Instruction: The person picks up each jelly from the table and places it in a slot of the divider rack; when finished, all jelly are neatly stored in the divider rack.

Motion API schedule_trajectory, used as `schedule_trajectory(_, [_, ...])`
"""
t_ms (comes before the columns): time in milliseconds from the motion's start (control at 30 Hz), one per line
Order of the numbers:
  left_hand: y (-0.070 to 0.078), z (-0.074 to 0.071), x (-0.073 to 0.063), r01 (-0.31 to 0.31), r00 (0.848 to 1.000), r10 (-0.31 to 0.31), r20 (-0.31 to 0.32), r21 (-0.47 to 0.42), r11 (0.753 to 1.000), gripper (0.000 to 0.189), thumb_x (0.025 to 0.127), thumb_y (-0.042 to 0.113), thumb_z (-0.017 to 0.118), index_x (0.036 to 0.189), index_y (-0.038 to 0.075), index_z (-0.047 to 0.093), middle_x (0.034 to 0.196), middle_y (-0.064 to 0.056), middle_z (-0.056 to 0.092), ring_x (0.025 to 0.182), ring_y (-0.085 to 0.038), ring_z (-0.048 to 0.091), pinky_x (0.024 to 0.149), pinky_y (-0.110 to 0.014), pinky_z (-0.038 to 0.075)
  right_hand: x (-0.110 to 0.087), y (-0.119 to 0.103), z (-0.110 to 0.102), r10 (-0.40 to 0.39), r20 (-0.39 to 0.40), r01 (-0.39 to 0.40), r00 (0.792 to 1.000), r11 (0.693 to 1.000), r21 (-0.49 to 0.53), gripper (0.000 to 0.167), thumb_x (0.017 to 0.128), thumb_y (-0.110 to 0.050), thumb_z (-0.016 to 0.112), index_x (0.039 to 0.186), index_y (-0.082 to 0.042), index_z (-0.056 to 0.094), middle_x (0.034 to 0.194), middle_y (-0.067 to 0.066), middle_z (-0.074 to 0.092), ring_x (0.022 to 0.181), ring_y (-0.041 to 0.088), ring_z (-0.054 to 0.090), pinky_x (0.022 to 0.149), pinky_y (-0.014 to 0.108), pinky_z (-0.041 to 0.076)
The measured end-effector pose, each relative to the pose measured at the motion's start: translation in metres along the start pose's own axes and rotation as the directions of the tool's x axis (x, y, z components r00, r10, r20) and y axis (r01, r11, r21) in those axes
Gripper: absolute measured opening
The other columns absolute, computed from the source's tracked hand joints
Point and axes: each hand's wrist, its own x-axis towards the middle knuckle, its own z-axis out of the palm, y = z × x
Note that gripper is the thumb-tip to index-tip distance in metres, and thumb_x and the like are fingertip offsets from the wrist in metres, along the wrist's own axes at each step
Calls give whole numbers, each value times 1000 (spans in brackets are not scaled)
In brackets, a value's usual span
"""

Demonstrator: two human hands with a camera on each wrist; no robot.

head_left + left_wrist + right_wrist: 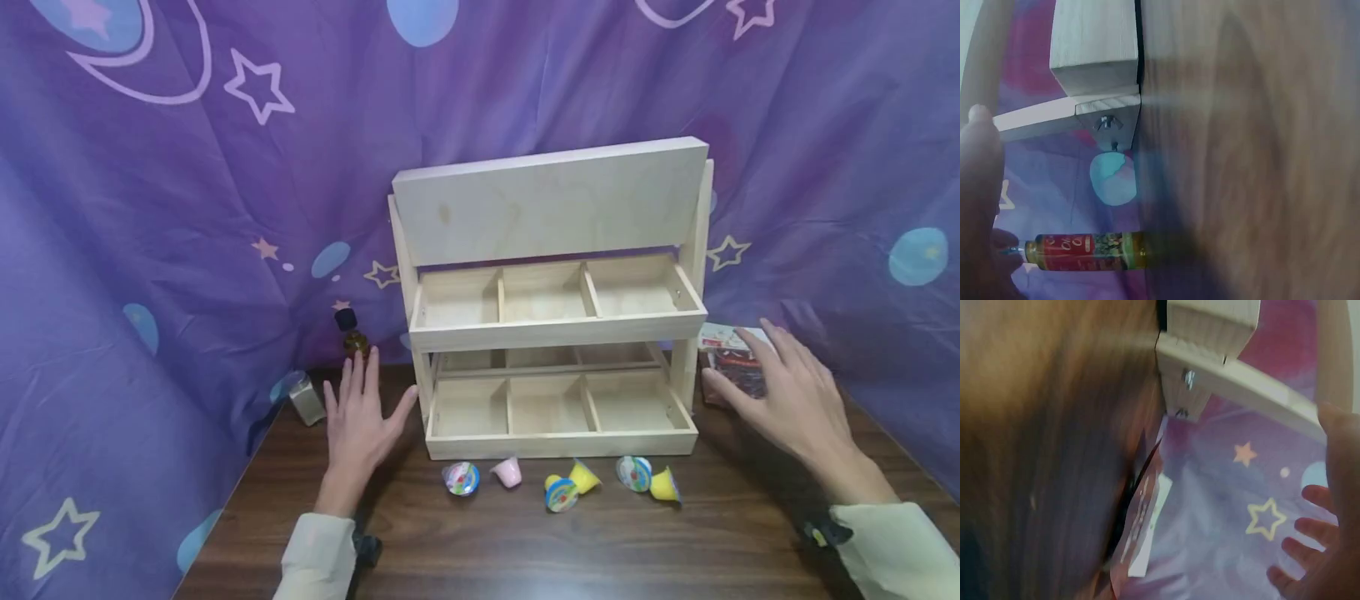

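Note:
A pale wooden rack (551,333) stands in the middle of the table, with divided trays on its tiers. My left hand (360,433) hovers at its left side with fingers spread, holding nothing. Just past those fingertips is a small oil bottle (356,340) with a black cap; its red label (1067,252) shows in the left wrist view. My right hand (795,404) is above the table on the rack's right, fingers parted and grasping nothing. Behind and below it lies a dark red packet (735,372) with a white top, partly hidden by the hand.
Several jelly cups lie in front of the rack: a pink one (507,472), yellow ones (585,477) and others with printed lids (461,478). A small pale container (306,400) sits at the table's left edge. A purple curtain (187,250) hangs behind.

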Motion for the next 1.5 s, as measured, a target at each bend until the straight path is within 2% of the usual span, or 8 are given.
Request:
schedule_trajectory(133, [4,4,-2,-6,999,0,-40,-142,990,88,107,71,45,172,15,26,176,-18,34,163,-40,34,132,-63,25,-10,-15,0,-37,-136,48,990,996,78,60,91,-43,84,137,-9,66,141,22,62,125,50,57,91,72,44])
schedule_trajectory(300, [14,9,-1,-13,998,-7,-55,-352,936,64,112,52,53,163,14,45,161,-16,56,145,-39,57,119,-59,46,-19,-35,7,-199,-170,232,965,952,199,23,88,-13,87,108,-14,75,102,0,72,91,18,69,77,32,56])
schedule_trajectory(400, [22,16,3,-48,999,30,-45,-468,882,55,112,38,59,159,10,49,154,-18,62,136,-37,66,114,-54,52,-27,-46,14,-297,-86,308,951,897,316,24,87,-2,87,99,-20,76,90,-13,72,76,-1,64,69,12,52])
schedule_trajectory(667, [30,34,6,-82,997,66,-48,-605,792,49,111,16,62,156,3,49,143,-25,67,125,-38,72,106,-49,60,-43,-64,26,-414,162,311,896,844,436,21,91,-11,87,94,-30,78,84,-24,74,75,-7,64,68,17,53])
schedule_trajectory(867, [24,43,3,-46,998,57,-8,-707,705,49,109,12,65,154,0,51,143,-27,68,127,-40,72,103,-49,61,-45,-65,18,-439,356,237,825,841,487,9,97,-26,84,99,-32,77,76,-25,68,66,-7,58,59,22,50])
schedule_trajectory(1000, [22,49,2,6,999,24,29,-755,655,49,108,14,67,153,1,52,144,-28,67,131,-42,69,105,-51,60,-47,-61,15,-488,440,203,754,809,551,16,94,-31,86,107,-28,76,75,-22,65,64,-6,58,56,22,49])
schedule_trajectory(1200, [22,48,1,51,998,-11,58,-746,664,48,108,15,68,152,2,54,144,-28,67,134,-42,68,106,-50,59,-49,-53,15,-511,543,125,666,795,594,35,89,-32,91,116,-19,73,85,-12,69,72,-4,62,61,24,53])
schedule_trajectory(1500, [26,44,1,66,997,-23,70,-716,695,47,108,17,67,151,3,54,145,-26,67,135,-41,67,106,-48,59,-48,-48,14,-497,578,118,647,815,568,39,90,-33,89,121,-16,72,92,-12,70,79,-3,65,68,25,56])
